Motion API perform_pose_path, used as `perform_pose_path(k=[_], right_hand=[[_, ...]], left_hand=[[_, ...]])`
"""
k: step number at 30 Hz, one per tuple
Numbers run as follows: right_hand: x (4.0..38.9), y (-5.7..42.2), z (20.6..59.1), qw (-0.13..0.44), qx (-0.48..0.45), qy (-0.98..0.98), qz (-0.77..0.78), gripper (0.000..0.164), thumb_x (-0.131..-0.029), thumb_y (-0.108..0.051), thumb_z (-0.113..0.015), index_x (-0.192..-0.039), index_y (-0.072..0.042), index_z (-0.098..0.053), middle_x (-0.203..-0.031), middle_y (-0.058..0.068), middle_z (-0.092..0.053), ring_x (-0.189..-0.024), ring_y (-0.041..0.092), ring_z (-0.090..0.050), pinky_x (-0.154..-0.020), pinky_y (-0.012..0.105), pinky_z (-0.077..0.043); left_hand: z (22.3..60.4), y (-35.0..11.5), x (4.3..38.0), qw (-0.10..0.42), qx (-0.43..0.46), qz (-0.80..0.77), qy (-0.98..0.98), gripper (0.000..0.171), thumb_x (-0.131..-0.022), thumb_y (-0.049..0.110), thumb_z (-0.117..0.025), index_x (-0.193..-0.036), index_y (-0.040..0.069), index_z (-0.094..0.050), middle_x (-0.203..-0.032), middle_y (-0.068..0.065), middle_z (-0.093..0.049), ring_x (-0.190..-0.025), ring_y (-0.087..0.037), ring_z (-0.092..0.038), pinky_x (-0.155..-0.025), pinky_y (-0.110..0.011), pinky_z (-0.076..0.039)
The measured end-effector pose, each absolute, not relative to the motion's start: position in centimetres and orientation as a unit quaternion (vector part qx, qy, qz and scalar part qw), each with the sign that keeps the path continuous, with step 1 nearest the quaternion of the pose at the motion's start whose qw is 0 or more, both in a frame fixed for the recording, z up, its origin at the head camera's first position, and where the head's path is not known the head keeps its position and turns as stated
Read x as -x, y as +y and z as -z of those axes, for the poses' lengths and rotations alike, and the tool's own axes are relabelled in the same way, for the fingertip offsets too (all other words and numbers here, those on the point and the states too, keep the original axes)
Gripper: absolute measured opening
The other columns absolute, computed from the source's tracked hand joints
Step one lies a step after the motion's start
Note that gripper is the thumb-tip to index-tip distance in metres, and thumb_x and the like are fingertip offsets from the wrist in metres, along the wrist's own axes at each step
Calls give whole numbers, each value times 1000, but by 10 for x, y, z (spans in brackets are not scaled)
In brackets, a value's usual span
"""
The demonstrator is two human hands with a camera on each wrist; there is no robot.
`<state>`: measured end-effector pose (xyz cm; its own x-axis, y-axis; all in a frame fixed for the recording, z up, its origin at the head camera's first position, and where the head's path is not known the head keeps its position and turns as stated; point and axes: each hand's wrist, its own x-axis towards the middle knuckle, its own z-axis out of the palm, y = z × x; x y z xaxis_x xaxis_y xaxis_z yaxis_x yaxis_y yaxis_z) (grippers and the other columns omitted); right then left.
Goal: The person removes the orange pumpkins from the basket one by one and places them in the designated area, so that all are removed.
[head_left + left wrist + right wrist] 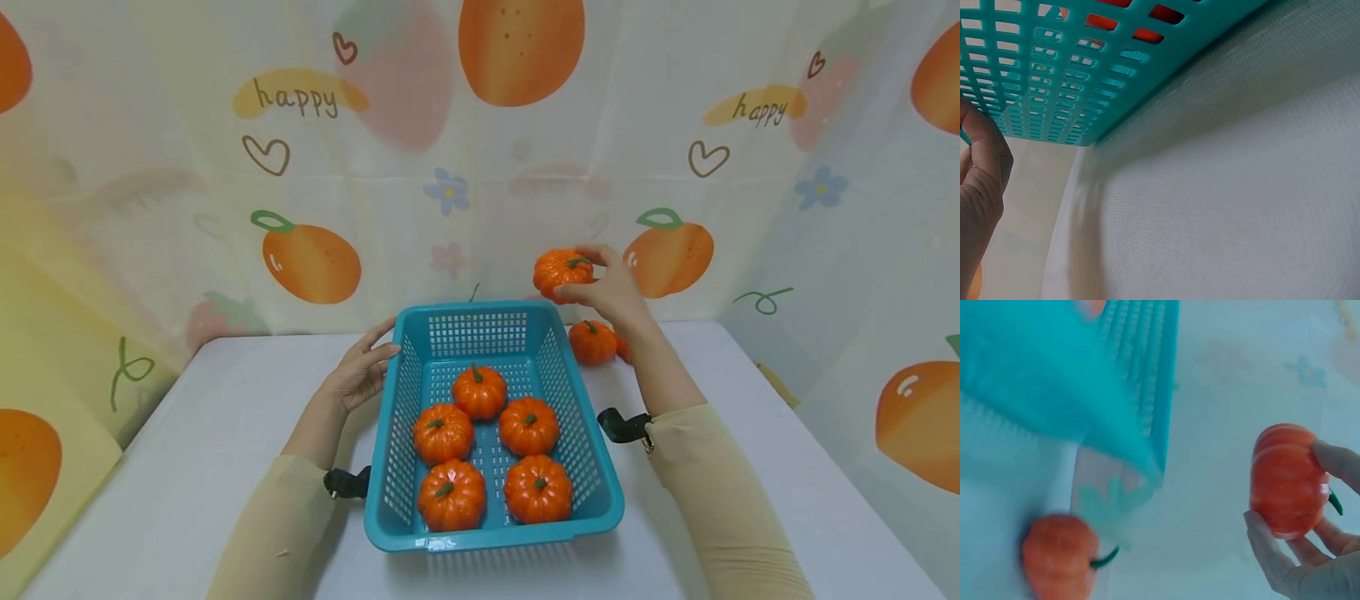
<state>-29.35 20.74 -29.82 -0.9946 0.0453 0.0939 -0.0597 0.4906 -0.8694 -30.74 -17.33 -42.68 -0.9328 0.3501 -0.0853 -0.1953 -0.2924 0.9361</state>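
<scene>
My right hand (611, 287) holds a small orange toy pumpkin (561, 273) with a green stem, raised above the far right corner of the blue-green plastic basket (495, 537). In the right wrist view, thumb and fingers grip this pumpkin (1288, 481) around its sides. My left hand (362, 371) grips the basket's left rim near the far end; in the left wrist view, its bent fingers (985, 140) are at the rim. Several similar pumpkins (452, 496) sit apart on the basket floor, stems mostly upward.
Outside the basket's far right side stands another pumpkin (592, 342), with more orange (623, 348) partly hidden behind my right forearm. A white cloth covers the table (247, 400). Behind its far edge hangs a fruit-printed curtain (480, 192).
</scene>
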Motion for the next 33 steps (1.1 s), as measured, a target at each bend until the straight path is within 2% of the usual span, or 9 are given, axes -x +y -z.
perform_pose_path(k=[5, 9, 16, 19, 23, 25, 29, 31, 33], right_hand=[[291, 230, 300, 61, 16, -855, -515, 78, -85, -26, -76, -152, -19, -36, -162, 6, -31, -143, 33, -34, -112, 52, -45], [290, 249, 305, 69, 38, -852, -517, 80, -87, -25, -75, -154, -17, -33, -162, 6, -30, -137, 32, -42, -106, 46, -51], [292, 282, 320, 94, 94, -864, -485, 80, -87, -27, -73, -154, -15, -32, -160, 11, -34, -130, 32, -46, -83, 20, -55], [294, 295, 329, 110, 116, -867, -471, 78, -88, -27, -72, -154, -14, -32, -160, 14, -33, -133, 33, -43, -93, 30, -56], [296, 310, 342, 125, 145, -863, -468, 76, -90, -27, -69, -154, -13, -31, -161, 13, -31, -139, 35, -37, -112, 47, -46], [298, 317, 347, 129, 160, -858, -470, 76, -91, -27, -69, -154, -13, -30, -161, 12, -31, -139, 34, -37, -111, 44, -48], [301, 332, 356, 125, 191, -846, -483, 78, -91, -29, -68, -155, -12, -28, -161, 12, -30, -136, 31, -39, -93, 25, -57], [302, 340, 360, 120, 206, -840, -488, 78, -91, -30, -67, -156, -13, -26, -162, 12, -27, -137, 31, -39, -94, 25, -57], [302, 346, 364, 113, 221, -835, -491, 78, -92, -30, -67, -156, -13, -25, -164, 12, -25, -140, 32, -36, -104, 34, -54]], left_hand=[[419, -173, 301, 181, -74, -801, 565, 69, -101, 3, -48, -159, 17, -14, -108, 0, -63, -83, -11, -70, -68, -24, -62], [415, -173, 298, 181, -74, -797, 572, 69, -101, 3, -49, -159, 16, -14, -109, 0, -61, -83, -10, -70, -69, -24, -62], [419, -174, 302, 179, -72, -798, 571, 66, -101, 3, -48, -158, 18, -17, -109, -1, -61, -82, -11, -70, -68, -23, -61], [424, -175, 305, 178, -70, -798, 572, 65, -102, 4, -48, -158, 20, -19, -111, -2, -60, -82, -11, -70, -68, -23, -61], [429, -176, 308, 171, -71, -795, 578, 65, -102, 5, -47, -158, 21, -19, -113, -2, -57, -83, -11, -69, -69, -22, -61], [430, -177, 309, 167, -72, -793, 581, 65, -102, 6, -48, -158, 20, -18, -112, -1, -57, -84, -10, -69, -69, -22, -61], [429, -176, 308, 164, -70, -791, 585, 64, -102, 7, -48, -158, 20, -20, -108, 0, -60, -84, -10, -69, -69, -22, -61], [429, -176, 308, 167, -74, -790, 584, 64, -103, 7, -48, -158, 19, -19, -107, 1, -61, -84, -10, -69, -69, -22, -61], [429, -175, 307, 168, -75, -791, 583, 64, -102, 7, -48, -158, 19, -20, -106, 1, -62, -84, -10, -69, -70, -22, -61]])
